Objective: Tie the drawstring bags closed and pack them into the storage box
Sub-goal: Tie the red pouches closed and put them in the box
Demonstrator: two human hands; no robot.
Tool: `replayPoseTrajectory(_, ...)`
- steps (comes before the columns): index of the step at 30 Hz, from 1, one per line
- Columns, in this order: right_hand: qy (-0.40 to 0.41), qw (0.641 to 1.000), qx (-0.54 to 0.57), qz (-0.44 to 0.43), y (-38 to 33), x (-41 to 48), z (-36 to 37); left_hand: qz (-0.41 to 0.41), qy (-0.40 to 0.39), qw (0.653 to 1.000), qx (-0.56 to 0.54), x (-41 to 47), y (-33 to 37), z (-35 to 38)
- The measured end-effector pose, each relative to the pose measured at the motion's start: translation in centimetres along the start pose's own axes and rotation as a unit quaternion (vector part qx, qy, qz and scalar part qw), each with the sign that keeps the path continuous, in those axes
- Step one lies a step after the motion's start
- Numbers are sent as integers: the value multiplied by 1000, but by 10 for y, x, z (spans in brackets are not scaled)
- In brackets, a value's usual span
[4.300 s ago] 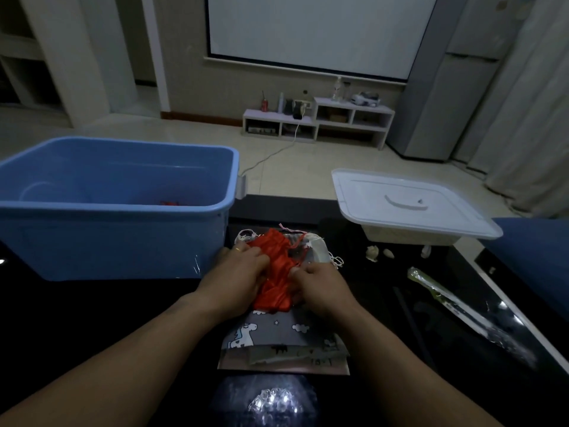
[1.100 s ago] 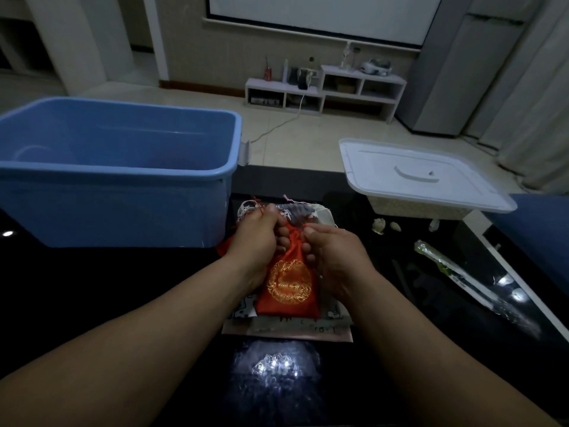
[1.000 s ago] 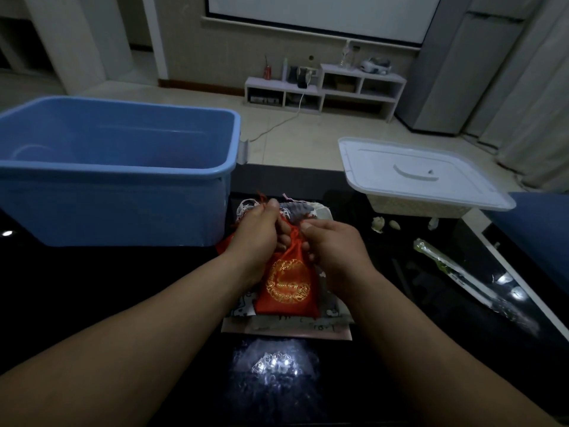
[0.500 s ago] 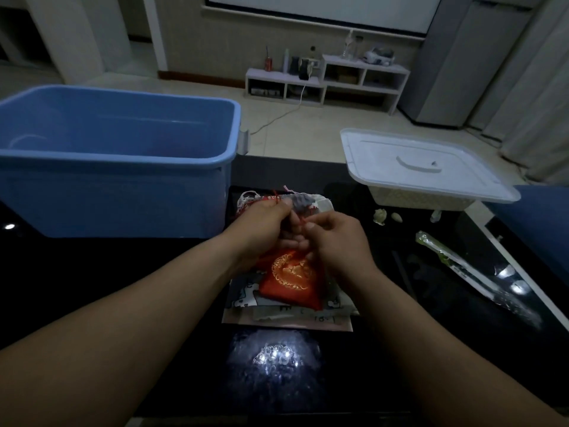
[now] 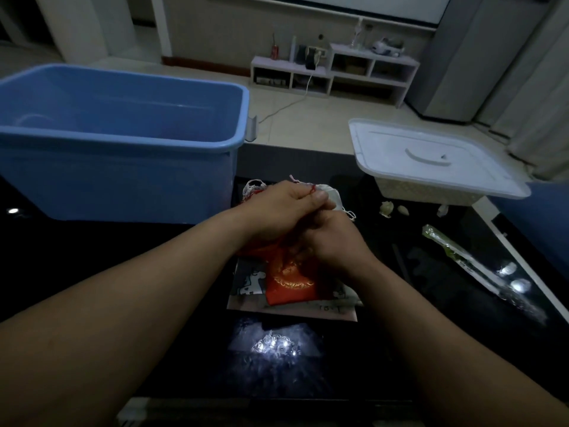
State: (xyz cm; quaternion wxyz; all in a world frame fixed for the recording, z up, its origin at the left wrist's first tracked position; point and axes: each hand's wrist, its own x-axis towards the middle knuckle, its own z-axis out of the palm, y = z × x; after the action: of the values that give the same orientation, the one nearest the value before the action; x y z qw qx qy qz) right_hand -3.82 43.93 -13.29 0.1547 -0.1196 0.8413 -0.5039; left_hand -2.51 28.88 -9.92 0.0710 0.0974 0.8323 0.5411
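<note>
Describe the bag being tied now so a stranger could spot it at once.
Find the big blue plastic storage box on the glossy black table; right of its near corner lies a stack of pale printed fabric bags. On top, gripped at its top by the left hand and right hand, is the red cloth drawstring bag, the only red one, with a gold round emblem.

The tall blue storage box stands on the left of the dark table, its top open and its right wall just beside the left hand, which with the right hand grips a red bag on a pile of bags. On the right a white lid on a pale basket overhangs the table, with 3 small pale scraps and a long clear-wrapped packet lying near it. Bare table shows between box and basket, and on the near left.
</note>
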Motion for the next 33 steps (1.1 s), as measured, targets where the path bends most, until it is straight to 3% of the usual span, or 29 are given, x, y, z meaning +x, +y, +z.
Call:
replayPoseTrajectory(3, -11, 991, 129, 40, 3, -1, -4, -18, -39, 998, -53, -5, -1, -9)
replayPoseTrajectory(6, -22, 974, 214, 69, 2, -3, -12, 22, -50, 993, 105, -7, -18, -18)
replayPoseTrajectory(9, -17, 972, 223, 71, -1, -4, -13, 55, -17, 968, 246, -7, -25, -12)
replayPoseTrajectory(14, 0, 979, 197, 51, 3, -2, -12, 86, 35, 946, 312, -5, -29, -8)
replayPoseTrajectory(20, 50, 993, 104, 5, 7, 1, -15, 28, 64, 949, 308, -3, -20, -6)
replayPoseTrajectory(24, 35, 995, 90, -7, 5, 3, -16, -82, -4, 988, 130, -5, -18, -4)
replayPoseTrajectory(33, -15, 997, 76, -17, 6, 5, -31, 8, 24, 992, 127, -6, -33, -7)
